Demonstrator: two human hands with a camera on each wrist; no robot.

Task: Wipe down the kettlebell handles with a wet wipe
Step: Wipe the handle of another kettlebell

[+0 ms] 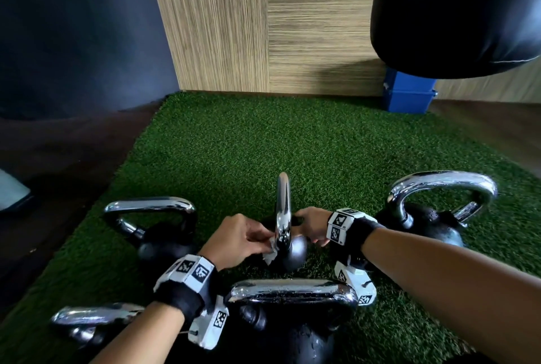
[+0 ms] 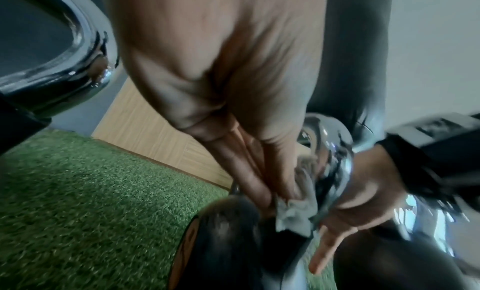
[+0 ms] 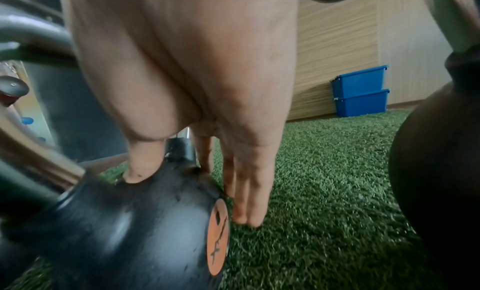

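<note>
A small kettlebell with a black ball (image 1: pixel 294 252) and an upright chrome handle (image 1: pixel 283 208) stands mid-mat, handle edge-on to me. My left hand (image 1: pixel 260 242) pinches a crumpled white wet wipe (image 1: pixel 270 254) against the lower part of that handle; in the left wrist view the wipe (image 2: pixel 293 212) sits between my fingertips and the chrome handle (image 2: pixel 335 150). My right hand (image 1: pixel 310 226) rests on the ball from the right. In the right wrist view its thumb lies on top of the ball (image 3: pixel 130 222) and its straight fingers (image 3: pixel 246 191) run down the side by an orange label (image 3: pixel 219 237).
Several other chrome-handled kettlebells ring the small one: left (image 1: pixel 152 208), right (image 1: pixel 439 188), near centre (image 1: pixel 292 290), bottom left (image 1: pixel 96 315). All stand on green turf (image 1: pixel 263 144). Stacked blue bins (image 1: pixel 407 94) and a hanging black punching bag (image 1: pixel 456 12) are at the back right.
</note>
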